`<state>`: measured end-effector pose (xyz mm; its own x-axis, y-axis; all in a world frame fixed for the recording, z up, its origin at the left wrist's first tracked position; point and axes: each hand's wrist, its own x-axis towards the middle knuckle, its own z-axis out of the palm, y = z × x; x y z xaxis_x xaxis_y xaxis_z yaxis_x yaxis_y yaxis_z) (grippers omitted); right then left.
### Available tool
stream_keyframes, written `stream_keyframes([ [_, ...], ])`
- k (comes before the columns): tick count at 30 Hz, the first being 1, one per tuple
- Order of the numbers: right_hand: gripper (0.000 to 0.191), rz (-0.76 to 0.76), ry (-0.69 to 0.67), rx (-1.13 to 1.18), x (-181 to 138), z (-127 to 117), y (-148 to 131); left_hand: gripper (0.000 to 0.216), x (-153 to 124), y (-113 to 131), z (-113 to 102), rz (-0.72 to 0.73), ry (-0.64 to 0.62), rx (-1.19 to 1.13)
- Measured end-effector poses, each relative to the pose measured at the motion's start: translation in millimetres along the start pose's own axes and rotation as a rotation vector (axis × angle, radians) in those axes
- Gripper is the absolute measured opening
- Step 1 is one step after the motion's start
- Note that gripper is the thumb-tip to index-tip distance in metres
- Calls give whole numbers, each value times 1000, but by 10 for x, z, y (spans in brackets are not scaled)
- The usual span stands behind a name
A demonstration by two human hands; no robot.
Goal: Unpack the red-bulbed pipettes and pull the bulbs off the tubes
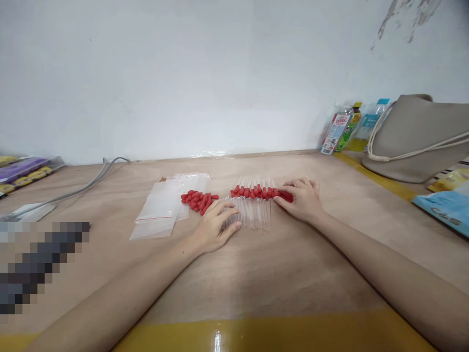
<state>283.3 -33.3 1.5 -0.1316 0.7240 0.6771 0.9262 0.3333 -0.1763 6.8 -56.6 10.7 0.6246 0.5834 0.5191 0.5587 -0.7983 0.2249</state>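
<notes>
A row of clear thin tubes (252, 215) lies side by side on the table, with red rubber bulbs (252, 191) lined up across their middle. More clear tube ends stick out beyond the bulbs. My left hand (216, 227) rests at the left end of the row, its fingers apart and touching the tubes. At the right end, my right hand (302, 199) has its thumb and fingers closed around red bulbs, which they partly hide. A loose pile of red rubber bulbs (198, 200) lies just beyond my left hand, partly on clear plastic zip bags (157, 203).
At the back right stand drink bottles (368, 127) and a carton (335, 132), beside a grey bag (414, 142). A blue packet (445, 210) lies at the right. A grey cable (84, 188) and purple-yellow packs (25, 173) are at the left. Yellow tape (234, 335) edges the table.
</notes>
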Motion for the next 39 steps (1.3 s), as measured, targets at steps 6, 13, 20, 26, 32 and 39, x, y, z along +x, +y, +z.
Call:
stream_keyframes([
  [6,16,86,20,72,29,81,-26,25,10,1,0,9,4,6],
  [13,18,202,235,222,47,95,-66,25,9,-21,37,18,19,28],
  [20,14,-217,135,371,-132,-20,-451,39,26,-114,47,78,267,276],
  [26,17,-316,135,428,-217,8,-591,25,41,-152,15,186,247,378],
  [32,28,-326,54,309,-198,-27,-609,15,54,-110,26,226,219,365],
  [39,13,-424,194,226,-157,60,-712,13,80,-14,18,258,186,311],
])
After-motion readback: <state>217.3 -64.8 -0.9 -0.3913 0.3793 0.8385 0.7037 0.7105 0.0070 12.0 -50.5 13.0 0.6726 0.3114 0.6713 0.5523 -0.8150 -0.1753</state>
